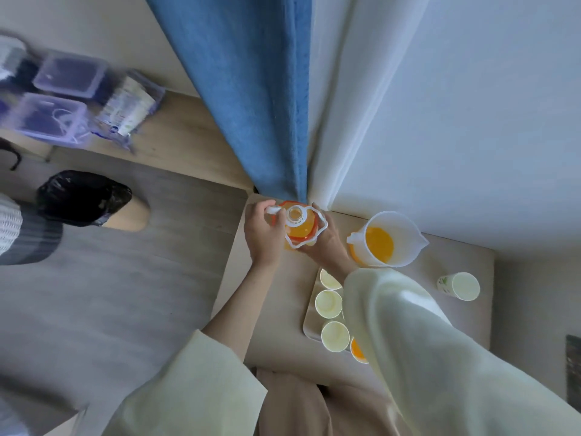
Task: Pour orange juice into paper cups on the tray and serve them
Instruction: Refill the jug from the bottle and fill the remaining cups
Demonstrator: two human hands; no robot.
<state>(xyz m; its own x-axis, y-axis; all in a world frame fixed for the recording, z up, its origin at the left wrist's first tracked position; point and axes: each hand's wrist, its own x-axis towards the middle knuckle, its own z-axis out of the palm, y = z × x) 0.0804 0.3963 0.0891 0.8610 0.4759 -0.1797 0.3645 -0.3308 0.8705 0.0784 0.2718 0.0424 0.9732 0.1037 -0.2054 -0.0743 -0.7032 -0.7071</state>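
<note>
The left hand (263,236) pinches a white cap (273,210) beside the open mouth of the orange juice bottle (298,229), which the right hand (325,245) grips upright at the table's (276,328) far corner. Nearer, the tray (309,324) carries paper cups (328,303), one holding juice. A part-filled pitcher (390,239) stands beside the bottle, and a lone cup (460,286) bears green print too small to read.

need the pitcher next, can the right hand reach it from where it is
Probably yes: the right hand grips the juice bottle right beside the pitcher, nothing between them; it must release the bottle first.
</note>
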